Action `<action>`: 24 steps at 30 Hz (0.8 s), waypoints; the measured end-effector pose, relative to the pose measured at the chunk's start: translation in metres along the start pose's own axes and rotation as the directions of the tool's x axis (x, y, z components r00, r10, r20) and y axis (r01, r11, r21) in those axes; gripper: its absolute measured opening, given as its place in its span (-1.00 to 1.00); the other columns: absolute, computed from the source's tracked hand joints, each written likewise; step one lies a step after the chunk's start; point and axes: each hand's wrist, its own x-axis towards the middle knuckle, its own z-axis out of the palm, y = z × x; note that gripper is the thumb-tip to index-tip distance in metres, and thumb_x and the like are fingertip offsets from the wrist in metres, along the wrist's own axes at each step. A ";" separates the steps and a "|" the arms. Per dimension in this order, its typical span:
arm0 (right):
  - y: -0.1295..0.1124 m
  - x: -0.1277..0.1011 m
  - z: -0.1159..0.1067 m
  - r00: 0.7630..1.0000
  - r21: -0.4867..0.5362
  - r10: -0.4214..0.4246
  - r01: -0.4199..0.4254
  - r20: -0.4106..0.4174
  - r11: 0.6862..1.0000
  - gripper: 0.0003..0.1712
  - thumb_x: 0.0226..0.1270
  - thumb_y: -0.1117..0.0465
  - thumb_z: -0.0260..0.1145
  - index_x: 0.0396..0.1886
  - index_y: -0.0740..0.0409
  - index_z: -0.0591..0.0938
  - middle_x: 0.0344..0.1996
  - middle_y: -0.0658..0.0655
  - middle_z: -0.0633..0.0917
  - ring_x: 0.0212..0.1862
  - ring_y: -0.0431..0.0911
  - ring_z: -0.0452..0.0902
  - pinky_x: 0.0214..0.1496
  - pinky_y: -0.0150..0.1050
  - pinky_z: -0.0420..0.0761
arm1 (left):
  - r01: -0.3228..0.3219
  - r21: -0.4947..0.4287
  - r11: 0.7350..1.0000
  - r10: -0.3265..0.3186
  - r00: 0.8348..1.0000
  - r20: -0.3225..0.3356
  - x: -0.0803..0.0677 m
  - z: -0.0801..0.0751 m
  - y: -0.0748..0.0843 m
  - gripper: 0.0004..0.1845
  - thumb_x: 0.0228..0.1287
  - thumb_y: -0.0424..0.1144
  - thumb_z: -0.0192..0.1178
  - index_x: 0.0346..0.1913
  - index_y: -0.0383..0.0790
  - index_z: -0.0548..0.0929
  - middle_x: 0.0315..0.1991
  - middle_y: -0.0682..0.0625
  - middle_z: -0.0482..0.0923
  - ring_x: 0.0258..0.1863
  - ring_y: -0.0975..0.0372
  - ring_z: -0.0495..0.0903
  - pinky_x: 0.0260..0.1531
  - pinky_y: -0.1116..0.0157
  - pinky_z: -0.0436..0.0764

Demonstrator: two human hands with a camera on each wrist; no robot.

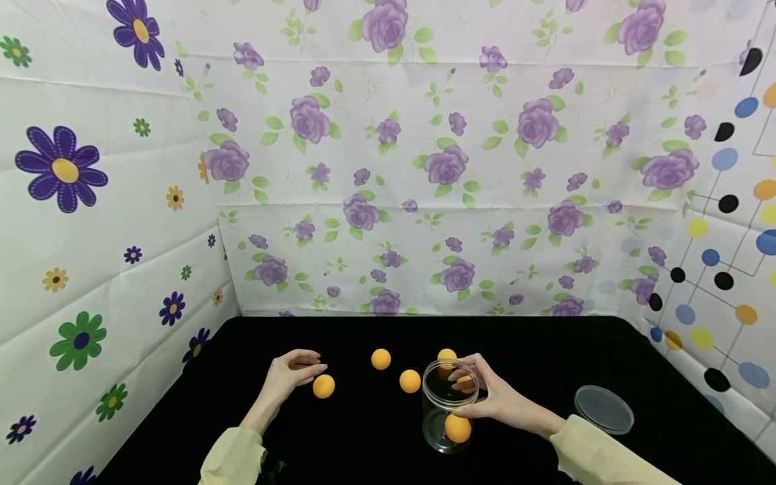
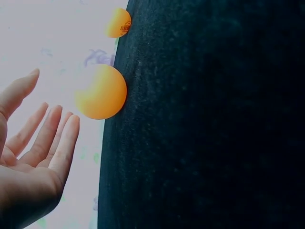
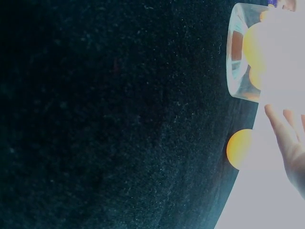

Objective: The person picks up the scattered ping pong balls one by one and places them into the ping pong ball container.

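since one orange ball (image 1: 457,428) already sits in the clear jar (image 1: 446,417) near the desk's (image 1: 364,444) front, the right hand (image 1: 485,394) grips the rim, pinching another ball (image 1: 465,384) over the mouth; release it centred. the left hand (image 1: 294,372), fingers relaxed, holds nothing beside a loose ball (image 1: 324,386). open cloth lies behind; the lid (image 1: 603,409) rests rightward.

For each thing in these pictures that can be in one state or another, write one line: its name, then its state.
Clear jar: upright, uncapped, one orange ball inside.
Lid: off, lying flat on the black cloth to the right of the jar.
Left hand: open, fingers straight, beside a loose ball.
Right hand: at the jar's mouth, fingers around a ball.
Other three balls: loose on the cloth.
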 end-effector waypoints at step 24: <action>0.002 0.000 -0.001 1.000 0.007 -0.008 0.008 0.002 1.000 -0.36 0.17 0.32 0.29 0.16 0.16 0.15 0.09 0.40 0.27 0.11 0.26 0.26 -0.13 -0.12 0.52 | 0.017 0.081 0.997 -0.021 0.999 0.039 -0.002 -0.001 -0.011 -0.54 0.02 -0.23 0.36 -0.06 -0.46 0.54 -0.23 -0.13 0.55 -0.26 0.12 0.55 -0.25 0.18 0.56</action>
